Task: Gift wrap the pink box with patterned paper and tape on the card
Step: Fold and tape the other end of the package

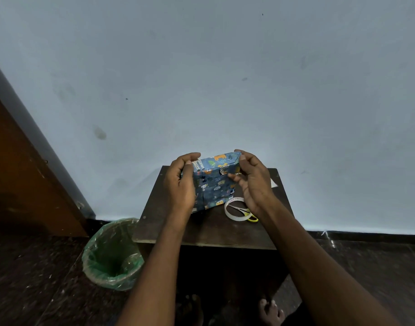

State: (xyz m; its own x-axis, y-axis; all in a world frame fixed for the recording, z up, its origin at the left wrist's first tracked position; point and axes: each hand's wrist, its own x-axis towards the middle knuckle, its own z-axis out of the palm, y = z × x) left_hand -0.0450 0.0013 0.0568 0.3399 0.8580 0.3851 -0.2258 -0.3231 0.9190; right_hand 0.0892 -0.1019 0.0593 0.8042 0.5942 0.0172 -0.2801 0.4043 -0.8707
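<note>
Held above the small table (pixel 208 229): wrapped box (pixel 214 182), left hand (pixel 181 182) gripping one end, right hand (pixel 252 182) the other. Probably light and stiff, though slick-papered. Best pinched at firm corners, never loose folds.

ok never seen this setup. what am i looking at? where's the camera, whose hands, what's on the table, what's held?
There is no robot. One wide-angle camera sits on a person's head, looking forward and down at their own arms. The left hand and right hand hold a box wrapped in blue patterned paper from either side, above a small dark table. On the table lie a roll of tape and yellow-handled scissors. A bin with a green liner stands on the floor to the left.
</note>
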